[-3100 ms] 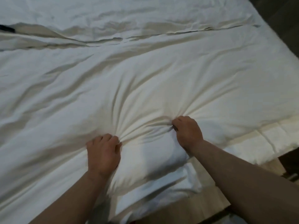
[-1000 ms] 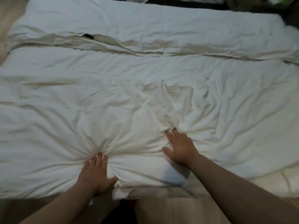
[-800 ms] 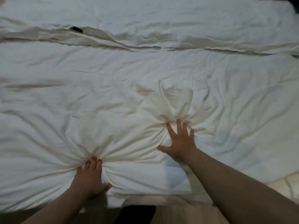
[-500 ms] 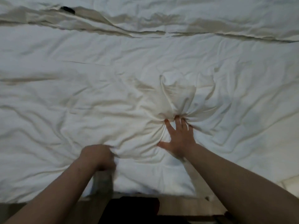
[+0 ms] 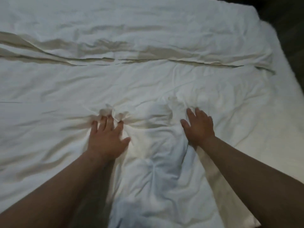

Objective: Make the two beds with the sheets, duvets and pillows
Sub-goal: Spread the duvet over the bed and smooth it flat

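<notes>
Head view: the white duvet (image 5: 148,86) lies spread out beneath me, filling the frame. My left hand (image 5: 107,140) presses it flat, fingers straight, with cloth bunched at their twelve o'clock. My right hand (image 5: 199,129), at its three o'clock, also lies flat.

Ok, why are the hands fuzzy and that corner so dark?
Head view: the light is dim, so the right hand and left hand smear a little, likely from motion; the arms cast soft shadows on the white duvet; the top right corner beyond its edge is too dark to read.
</notes>
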`<action>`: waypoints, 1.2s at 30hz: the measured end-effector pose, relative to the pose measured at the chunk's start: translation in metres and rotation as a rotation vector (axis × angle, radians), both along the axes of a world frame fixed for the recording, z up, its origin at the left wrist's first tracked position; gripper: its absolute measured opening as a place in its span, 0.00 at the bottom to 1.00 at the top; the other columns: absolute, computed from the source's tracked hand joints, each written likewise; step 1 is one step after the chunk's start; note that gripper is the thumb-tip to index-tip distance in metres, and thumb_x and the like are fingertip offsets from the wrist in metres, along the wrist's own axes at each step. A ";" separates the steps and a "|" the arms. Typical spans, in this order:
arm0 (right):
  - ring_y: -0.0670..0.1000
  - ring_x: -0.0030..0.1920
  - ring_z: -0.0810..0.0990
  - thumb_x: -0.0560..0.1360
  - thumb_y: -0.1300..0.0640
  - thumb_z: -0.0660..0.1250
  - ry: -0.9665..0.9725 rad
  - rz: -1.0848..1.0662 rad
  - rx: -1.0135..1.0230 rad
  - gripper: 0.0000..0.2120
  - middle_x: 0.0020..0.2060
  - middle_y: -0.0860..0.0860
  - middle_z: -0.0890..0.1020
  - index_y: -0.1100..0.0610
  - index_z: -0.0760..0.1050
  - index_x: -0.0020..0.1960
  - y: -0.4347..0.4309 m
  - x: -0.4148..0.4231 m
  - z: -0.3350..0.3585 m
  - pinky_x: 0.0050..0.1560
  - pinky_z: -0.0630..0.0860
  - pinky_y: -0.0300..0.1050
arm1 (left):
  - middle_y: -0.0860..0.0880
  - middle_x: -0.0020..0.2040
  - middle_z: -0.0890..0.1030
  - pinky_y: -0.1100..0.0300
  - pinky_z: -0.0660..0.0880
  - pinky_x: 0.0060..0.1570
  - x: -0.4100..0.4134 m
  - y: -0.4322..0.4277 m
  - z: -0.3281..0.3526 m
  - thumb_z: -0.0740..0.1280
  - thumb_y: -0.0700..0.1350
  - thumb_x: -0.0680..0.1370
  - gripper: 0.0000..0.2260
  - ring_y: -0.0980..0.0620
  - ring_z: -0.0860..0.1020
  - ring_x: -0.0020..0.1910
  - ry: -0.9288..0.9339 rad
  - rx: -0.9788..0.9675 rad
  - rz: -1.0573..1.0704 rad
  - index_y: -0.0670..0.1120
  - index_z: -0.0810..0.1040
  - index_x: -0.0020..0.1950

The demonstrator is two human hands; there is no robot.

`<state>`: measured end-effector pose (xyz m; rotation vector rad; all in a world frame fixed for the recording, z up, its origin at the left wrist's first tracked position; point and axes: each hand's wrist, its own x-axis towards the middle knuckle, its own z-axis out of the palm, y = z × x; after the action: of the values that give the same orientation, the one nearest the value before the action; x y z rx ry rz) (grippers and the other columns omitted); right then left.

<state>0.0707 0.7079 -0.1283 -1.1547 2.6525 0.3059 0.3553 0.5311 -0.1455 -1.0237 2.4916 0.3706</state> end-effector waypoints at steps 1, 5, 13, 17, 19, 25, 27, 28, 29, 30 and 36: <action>0.57 0.77 0.59 0.80 0.36 0.47 -0.031 -0.014 0.039 0.31 0.78 0.56 0.60 0.50 0.55 0.79 0.006 -0.014 -0.003 0.74 0.55 0.61 | 0.40 0.79 0.55 0.40 0.46 0.74 -0.006 0.002 0.003 0.54 0.66 0.76 0.34 0.41 0.50 0.79 -0.020 -0.016 0.026 0.52 0.58 0.79; 0.58 0.74 0.65 0.78 0.38 0.51 -0.128 0.071 -0.098 0.33 0.75 0.57 0.66 0.55 0.63 0.77 0.026 -0.040 -0.006 0.74 0.60 0.55 | 0.34 0.47 0.77 0.43 0.70 0.52 -0.044 0.012 0.016 0.60 0.51 0.67 0.19 0.35 0.74 0.49 0.366 -0.179 0.047 0.37 0.76 0.46; 0.62 0.73 0.65 0.74 0.33 0.51 0.026 -0.330 -0.170 0.38 0.73 0.63 0.66 0.56 0.65 0.75 0.151 -0.126 -0.007 0.72 0.60 0.63 | 0.42 0.71 0.71 0.41 0.65 0.66 -0.194 0.050 0.027 0.53 0.69 0.68 0.37 0.40 0.70 0.69 0.415 0.020 -0.211 0.48 0.74 0.69; 0.62 0.75 0.61 0.72 0.29 0.51 0.066 -0.554 -0.107 0.43 0.75 0.63 0.63 0.58 0.60 0.77 0.225 -0.171 -0.011 0.73 0.56 0.63 | 0.43 0.78 0.61 0.45 0.57 0.74 -0.267 0.079 0.020 0.52 0.75 0.66 0.43 0.42 0.59 0.77 0.295 0.081 -0.340 0.54 0.65 0.75; 0.62 0.77 0.57 0.74 0.29 0.54 0.084 -0.624 -0.121 0.44 0.76 0.64 0.59 0.59 0.56 0.78 0.250 -0.191 -0.014 0.74 0.52 0.63 | 0.43 0.80 0.56 0.46 0.54 0.76 -0.305 0.099 0.016 0.58 0.75 0.68 0.42 0.42 0.54 0.78 0.227 0.085 -0.364 0.56 0.60 0.77; 0.67 0.76 0.55 0.67 0.24 0.62 0.060 -1.035 -0.136 0.59 0.75 0.70 0.55 0.66 0.47 0.78 0.306 -0.245 -0.029 0.74 0.54 0.65 | 0.38 0.66 0.70 0.39 0.69 0.64 -0.411 0.156 0.010 0.59 0.78 0.66 0.42 0.34 0.70 0.65 0.199 0.035 -0.079 0.49 0.66 0.69; 0.67 0.70 0.66 0.68 0.24 0.62 0.087 -1.049 -0.170 0.55 0.69 0.69 0.66 0.66 0.56 0.75 0.318 -0.248 -0.040 0.70 0.62 0.61 | 0.40 0.67 0.69 0.38 0.66 0.63 -0.436 0.171 0.006 0.58 0.79 0.67 0.43 0.36 0.68 0.67 0.128 -0.033 -0.025 0.48 0.67 0.69; 0.66 0.65 0.71 0.69 0.26 0.62 0.119 -1.028 -0.192 0.49 0.65 0.67 0.71 0.66 0.61 0.72 0.322 -0.248 -0.045 0.65 0.66 0.60 | 0.41 0.68 0.70 0.38 0.64 0.64 -0.445 0.178 0.004 0.56 0.78 0.68 0.42 0.37 0.68 0.68 0.084 -0.077 -0.038 0.48 0.67 0.70; 0.65 0.61 0.75 0.72 0.28 0.61 0.141 -0.995 -0.220 0.43 0.61 0.66 0.75 0.65 0.66 0.67 0.324 -0.248 -0.050 0.61 0.70 0.58 | 0.41 0.68 0.71 0.39 0.63 0.64 -0.452 0.184 0.000 0.54 0.76 0.71 0.39 0.37 0.68 0.68 0.054 -0.128 -0.065 0.48 0.68 0.70; 0.64 0.58 0.78 0.75 0.31 0.60 0.136 -0.951 -0.248 0.37 0.58 0.64 0.78 0.64 0.69 0.64 0.326 -0.250 -0.053 0.57 0.73 0.56 | 0.41 0.68 0.72 0.40 0.63 0.65 -0.457 0.187 -0.006 0.52 0.72 0.74 0.35 0.38 0.69 0.67 0.043 -0.181 -0.095 0.48 0.70 0.69; 0.64 0.55 0.80 0.78 0.39 0.63 -0.067 -0.819 -0.433 0.24 0.51 0.64 0.81 0.62 0.73 0.53 0.367 -0.266 -0.021 0.51 0.73 0.51 | 0.35 0.59 0.78 0.45 0.67 0.62 -0.461 0.191 -0.017 0.51 0.58 0.83 0.24 0.35 0.75 0.60 0.224 -0.171 -0.121 0.42 0.77 0.57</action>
<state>-0.1949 1.0752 -0.1491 -0.0671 2.9208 -0.4577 -0.1053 0.7223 -0.1624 -0.9339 2.8120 0.2500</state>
